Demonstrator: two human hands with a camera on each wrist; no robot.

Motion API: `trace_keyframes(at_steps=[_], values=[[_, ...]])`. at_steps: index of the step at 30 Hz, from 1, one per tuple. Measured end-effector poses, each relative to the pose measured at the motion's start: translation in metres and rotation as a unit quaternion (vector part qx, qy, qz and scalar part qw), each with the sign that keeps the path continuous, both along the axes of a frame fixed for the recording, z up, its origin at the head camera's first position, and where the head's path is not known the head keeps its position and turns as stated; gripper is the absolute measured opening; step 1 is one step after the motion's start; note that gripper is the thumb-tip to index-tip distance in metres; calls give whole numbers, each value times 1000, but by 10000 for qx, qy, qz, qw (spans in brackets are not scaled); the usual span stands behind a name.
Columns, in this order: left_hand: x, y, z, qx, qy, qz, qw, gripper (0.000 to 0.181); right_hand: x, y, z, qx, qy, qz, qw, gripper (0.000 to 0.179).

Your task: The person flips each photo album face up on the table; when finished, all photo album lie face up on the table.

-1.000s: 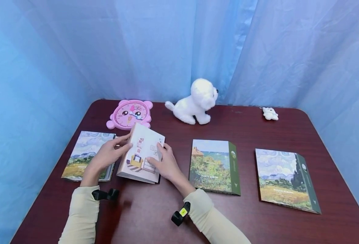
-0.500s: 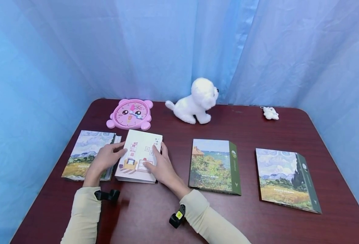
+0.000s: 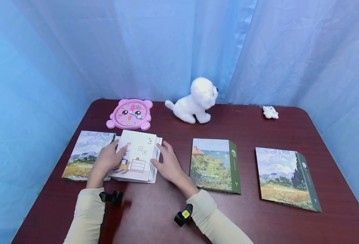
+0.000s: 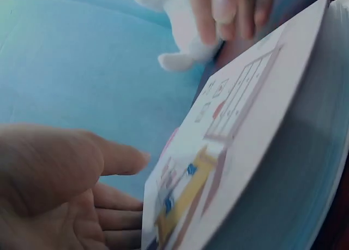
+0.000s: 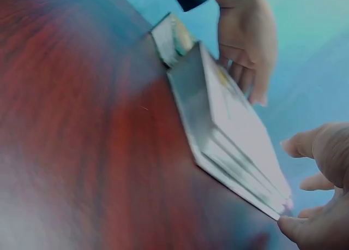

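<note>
A thick white album (image 3: 141, 152) with a drawn room on its cover lies at the left, its page edges showing on the right side and its cover slanting in the right wrist view. My left hand (image 3: 104, 161) is at its left edge, fingertips beside the spine and thumb over the cover, spread apart from the fingers. At the right edge is my right hand (image 3: 168, 164), fingers spread and loosely bent, with a fingertip (image 5: 289, 225) right at the lower corner. Beneath my left hand lies a landscape photo album (image 3: 81, 162), partly hidden.
Behind the white album is a pink clock (image 3: 128, 115). A white plush dog (image 3: 194, 101) sits at the back middle, and a small white plush (image 3: 270, 112) lies back right. Two more photo albums, a green one (image 3: 211, 166) and a landscape one (image 3: 284, 179), lie to the right.
The white album was tilted up between both hands; it came down flatter, and its cover has shifted left, baring page edges. My right hand's fingers have come off the cover to its right edge.
</note>
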State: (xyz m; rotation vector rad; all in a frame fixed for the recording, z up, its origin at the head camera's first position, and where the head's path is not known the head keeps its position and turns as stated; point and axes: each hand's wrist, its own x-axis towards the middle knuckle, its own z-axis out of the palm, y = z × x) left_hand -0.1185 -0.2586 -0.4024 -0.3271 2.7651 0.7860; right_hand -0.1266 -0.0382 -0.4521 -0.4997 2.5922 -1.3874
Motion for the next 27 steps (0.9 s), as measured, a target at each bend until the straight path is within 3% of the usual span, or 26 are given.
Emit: trace_keyframes(at_steps=[3,6,9,12,18,27], values=[[-1,6,2,-13,319,129,9994,68,-3,16,7,-55,56,-236,9997,60],[-1,16,2,133,1022,231,9944,63,-6,36,15,-62,89,-505,9987,59],[-2,28,2,533,1712,339,9832,55,-10,58,23,-40,50,-730,9973,59],[-4,43,1,1161,2141,363,9692,48,-14,80,29,-56,-16,-935,9956,59],[-10,83,1,1917,2162,-39,9573,45,-17,124,33,14,-104,-1342,9909,59],[-9,137,-17,2132,1614,-767,9605,56,-4,183,25,493,-266,-1721,9835,61]])
